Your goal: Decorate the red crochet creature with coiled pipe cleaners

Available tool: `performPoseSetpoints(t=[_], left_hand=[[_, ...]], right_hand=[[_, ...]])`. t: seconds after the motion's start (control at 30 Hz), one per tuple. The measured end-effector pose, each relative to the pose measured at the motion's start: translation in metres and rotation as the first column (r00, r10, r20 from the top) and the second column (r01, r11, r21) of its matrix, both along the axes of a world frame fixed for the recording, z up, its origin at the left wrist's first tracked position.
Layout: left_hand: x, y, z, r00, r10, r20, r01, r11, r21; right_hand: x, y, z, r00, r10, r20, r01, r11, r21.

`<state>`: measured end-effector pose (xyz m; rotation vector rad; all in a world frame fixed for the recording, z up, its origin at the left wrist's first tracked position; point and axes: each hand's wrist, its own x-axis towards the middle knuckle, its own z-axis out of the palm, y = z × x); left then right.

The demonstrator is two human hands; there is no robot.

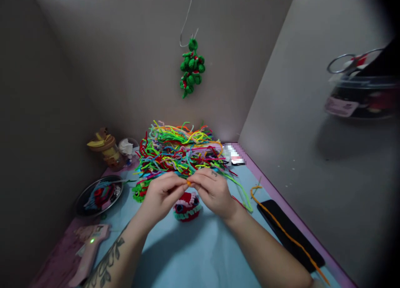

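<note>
Both hands meet above the middle of the table, fingertips pinched on a small orange pipe cleaner piece (189,183). My left hand (164,194) grips its left side, and my right hand (212,190) closes on it from the right. Most of the piece is hidden by the fingers. Just below them sits a dark red crocheted-looking figure (186,211) with pink and mint trim and dark eyes. Behind the hands lies a big heap of multicoloured pipe cleaners (184,150). A green and red figure (139,192) is partly covered beside my left hand.
On the left are a pink glue gun (90,248) with a green light, a dark round dish (118,192) and a brown cup (109,148). At right, an orange strand (287,234) crosses a black slab (275,215). A green bunch (192,67) hangs from a hook; a clear tub (359,96) is on the right wall.
</note>
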<state>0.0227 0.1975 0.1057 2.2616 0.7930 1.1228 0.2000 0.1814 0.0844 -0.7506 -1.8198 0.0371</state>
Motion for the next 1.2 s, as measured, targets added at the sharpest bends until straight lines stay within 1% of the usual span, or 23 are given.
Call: performPoseSetpoints(t=[0.23, 0.33, 0.43, 0.5, 0.53, 0.6, 0.67, 0.7, 0.73, 0.77, 0.83, 0.9, 0.93, 0.97, 1.0, 1.03, 1.07, 1.1, 1.17, 1.2], left_hand=[[0.002, 0.002, -0.002, 0.992, 0.123, -0.007, -0.123, 0.992, -0.042], [0.002, 0.002, -0.001, 0.995, 0.094, -0.017, -0.095, 0.993, -0.071], [0.003, 0.002, 0.000, 0.999, 0.052, -0.003, -0.051, 0.984, -0.173], [0.004, 0.003, -0.001, 0.997, 0.056, 0.043, -0.040, 0.950, -0.311], [0.005, 0.004, -0.002, 0.995, 0.065, 0.081, -0.028, 0.918, -0.395], [0.007, 0.005, -0.006, 0.980, 0.092, 0.177, 0.024, 0.827, -0.562], [0.010, 0.006, -0.010, 0.956, 0.117, 0.270, 0.104, 0.725, -0.681], [0.011, 0.007, -0.012, 0.942, 0.129, 0.310, 0.141, 0.687, -0.713], [0.012, 0.007, -0.014, 0.928, 0.141, 0.344, 0.170, 0.663, -0.729], [0.013, 0.008, -0.015, 0.917, 0.152, 0.369, 0.188, 0.652, -0.735], [0.014, 0.008, -0.017, 0.903, 0.171, 0.393, 0.197, 0.649, -0.735], [0.016, 0.008, -0.018, 0.897, 0.188, 0.399, 0.187, 0.657, -0.730], [0.017, 0.008, -0.019, 0.891, 0.203, 0.406, 0.178, 0.668, -0.723], [0.018, 0.008, -0.020, 0.880, 0.224, 0.419, 0.164, 0.685, -0.710], [0.018, 0.008, -0.020, 0.865, 0.247, 0.436, 0.146, 0.708, -0.691], [0.019, 0.008, -0.021, 0.853, 0.265, 0.450, 0.128, 0.729, -0.672], [0.020, 0.008, -0.022, 0.848, 0.272, 0.455, 0.114, 0.745, -0.658], [0.021, 0.009, -0.022, 0.850, 0.271, 0.452, 0.107, 0.751, -0.652], [0.020, 0.010, -0.024, 0.866, 0.253, 0.432, 0.115, 0.740, -0.663], [0.020, 0.011, -0.025, 0.872, 0.248, 0.422, 0.119, 0.729, -0.675]], right_hand=[[0.002, 0.003, 0.000, 1.000, -0.014, 0.025, 0.014, 1.000, -0.009], [0.002, 0.003, 0.000, 1.000, -0.016, 0.003, 0.016, 0.999, -0.040], [0.000, 0.003, 0.001, 0.995, 0.001, -0.102, -0.011, 0.995, -0.104], [-0.003, 0.004, 0.000, 0.981, 0.011, -0.194, -0.042, 0.987, -0.158], [-0.004, 0.004, -0.001, 0.969, 0.012, -0.245, -0.061, 0.980, -0.192], [-0.007, 0.006, -0.004, 0.935, 0.013, -0.355, -0.115, 0.956, -0.269], [-0.011, 0.007, -0.007, 0.884, 0.030, -0.466, -0.208, 0.919, -0.335], [-0.014, 0.008, -0.009, 0.850, 0.049, -0.525, -0.270, 0.896, -0.354], [-0.016, 0.008, -0.011, 0.807, 0.068, -0.586, -0.337, 0.869, -0.364], [-0.019, 0.008, -0.013, 0.755, 0.079, -0.650, -0.406, 0.836, -0.370], [-0.025, 0.007, -0.016, 0.635, 0.065, -0.770, -0.543, 0.747, -0.384], [-0.030, 0.007, -0.018, 0.533, 0.009, -0.846, -0.659, 0.632, -0.408], [-0.032, 0.007, -0.020, 0.501, -0.020, -0.865, -0.700, 0.579, -0.418], [-0.034, 0.007, -0.021, 0.484, -0.040, -0.874, -0.725, 0.540, -0.426], [-0.035, 0.007, -0.023, 0.486, -0.049, -0.872, -0.729, 0.527, -0.436], [-0.035, 0.007, -0.023, 0.510, -0.048, -0.859, -0.706, 0.547, -0.450], [-0.035, 0.007, -0.023, 0.557, -0.036, -0.830, -0.653, 0.599, -0.464], [-0.035, 0.007, -0.022, 0.623, -0.021, -0.782, -0.571, 0.670, -0.473], [-0.033, 0.005, -0.020, 0.773, -0.004, -0.634, -0.369, 0.810, -0.456], [-0.032, 0.004, -0.018, 0.834, -0.007, -0.551, -0.279, 0.858, -0.432]])
